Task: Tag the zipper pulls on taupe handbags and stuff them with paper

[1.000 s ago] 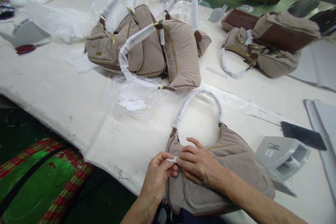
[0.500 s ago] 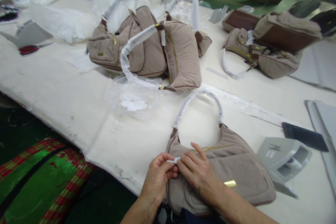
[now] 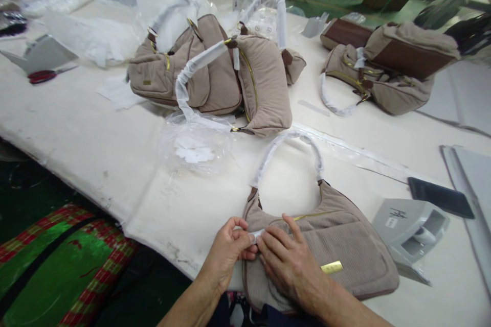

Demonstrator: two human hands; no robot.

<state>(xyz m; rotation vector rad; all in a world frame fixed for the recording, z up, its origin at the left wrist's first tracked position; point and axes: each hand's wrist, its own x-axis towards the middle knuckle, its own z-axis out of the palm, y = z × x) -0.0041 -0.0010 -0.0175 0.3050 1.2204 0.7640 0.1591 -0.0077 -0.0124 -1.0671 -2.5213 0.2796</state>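
A taupe corduroy shoulder bag (image 3: 353,245) lies on the table before me, its looped handle (image 3: 268,156) wrapped in white paper. Over the bag's left end, my left hand (image 3: 230,245) pinches a small white strip (image 3: 256,235) between thumb and forefinger. My right hand (image 3: 287,255) rests on the bag's front, its fingertips closed on the strip's other end and the index finger raised. What lies under the strip is hidden by my fingers. A gold plate (image 3: 332,267) shows beside my right wrist, and a yellow zipper (image 3: 312,216) runs along the bag's top.
More taupe bags (image 3: 264,87) are heaped beyond, with another group (image 3: 402,71) at the far right. A plastic bag of white slips (image 3: 194,150) lies left of the handle. Red-handled scissors (image 3: 42,76), a grey tape dispenser (image 3: 408,230) and a dark phone (image 3: 441,196) are on the table.
The camera view has shifted slightly. Both hands stay at the bag's left end, holding the white strip, which now looks shorter between the fingers.
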